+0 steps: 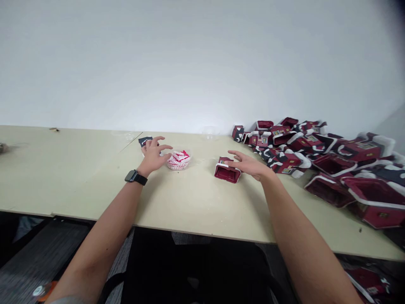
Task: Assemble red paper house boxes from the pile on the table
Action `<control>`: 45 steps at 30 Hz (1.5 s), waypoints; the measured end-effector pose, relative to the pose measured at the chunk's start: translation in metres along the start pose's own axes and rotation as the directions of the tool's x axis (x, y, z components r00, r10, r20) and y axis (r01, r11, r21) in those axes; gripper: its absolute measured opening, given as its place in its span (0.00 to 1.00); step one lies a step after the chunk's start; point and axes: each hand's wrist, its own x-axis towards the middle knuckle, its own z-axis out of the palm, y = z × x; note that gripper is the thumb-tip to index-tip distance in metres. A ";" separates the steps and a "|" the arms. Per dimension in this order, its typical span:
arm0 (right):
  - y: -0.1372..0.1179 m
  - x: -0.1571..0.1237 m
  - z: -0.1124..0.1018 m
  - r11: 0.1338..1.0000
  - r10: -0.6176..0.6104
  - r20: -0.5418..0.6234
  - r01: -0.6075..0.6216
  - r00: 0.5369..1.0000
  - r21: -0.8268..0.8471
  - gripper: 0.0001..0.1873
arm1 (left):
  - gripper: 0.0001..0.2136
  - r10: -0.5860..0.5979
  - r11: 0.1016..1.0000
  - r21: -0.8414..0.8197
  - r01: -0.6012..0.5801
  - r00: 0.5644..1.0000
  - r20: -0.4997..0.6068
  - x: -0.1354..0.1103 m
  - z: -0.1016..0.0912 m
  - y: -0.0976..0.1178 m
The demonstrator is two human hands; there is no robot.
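My left hand (154, 157), with a black watch on the wrist, hovers with fingers spread. Behind its fingers is a dark-roofed piece (144, 141), mostly hidden by the hand. Just right of these fingers stands a clear round tub (179, 165) of small red-and-white striped pieces. My right hand (248, 164) is stretched out, fingers apart, over a dark red miniature house (227, 174) with white edging. This house lies on its side, its hollow opening facing me. Some fingers overlap its right side; whether they touch it I cannot tell.
A heap of similar miniature houses (284, 162) covers the right of the pale table (186, 207). A clear lid-like piece (210, 133) lies near the wall. A thin stick (131, 141) is at the back left. More houses (368, 280) sit below the table edge at right.
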 end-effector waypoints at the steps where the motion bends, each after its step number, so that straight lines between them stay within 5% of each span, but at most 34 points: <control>1: -0.001 -0.001 0.000 1.000 -0.009 -0.004 0.008 1.000 -0.001 0.46 | 0.11 0.003 1.000 0.013 -0.003 1.000 0.025 0.000 0.001 -0.001; 15: -0.005 0.003 0.016 0.973 0.076 0.068 -0.089 0.995 0.214 0.52 | 0.09 -0.102 0.995 0.026 0.099 0.984 0.147 0.006 0.004 -0.009; 21: -0.014 0.004 0.032 0.964 -0.139 -0.238 0.187 0.961 0.190 0.51 | 0.07 -0.109 0.993 -0.022 0.112 0.986 0.125 0.005 0.003 -0.003; 25: -0.014 0.006 0.041 0.949 -0.291 -0.303 0.314 0.907 0.031 0.46 | 0.07 -0.093 0.992 -0.079 0.103 0.988 0.124 0.004 -0.001 0.002; 30: -0.010 0.005 0.041 0.930 -0.367 -0.189 0.360 0.911 -0.074 0.48 | 0.10 -0.059 0.958 -0.278 0.072 0.997 0.057 0.006 -0.005 0.002; 34: -0.011 0.001 0.035 0.958 -0.280 0.044 0.282 0.959 -0.057 0.56 | 0.10 -0.069 0.914 -0.405 0.040 0.996 -0.057 0.007 -0.003 0.006; 36: -0.012 0.000 0.036 0.968 -0.244 0.048 0.247 0.968 -0.054 0.54 | 0.10 -0.055 0.917 -0.400 0.000 0.990 -0.127 0.006 0.000 0.014; 39: -0.017 0.000 0.045 0.959 -0.276 -0.022 0.277 0.961 0.065 0.46 | 0.11 0.069 0.931 -0.336 -0.143 0.973 -0.222 0.000 0.003 0.036; 41: -0.022 -0.003 0.053 0.932 -0.297 -0.011 0.293 0.955 0.212 0.42 | 0.12 0.257 0.920 -0.229 -0.319 0.930 -0.263 -0.007 0.005 0.055; 45: -0.037 -0.015 0.069 0.896 -0.274 0.072 0.227 0.959 0.382 0.39 | 0.13 0.643 0.763 0.038 -0.646 0.750 -0.157 -0.024 0.013 0.089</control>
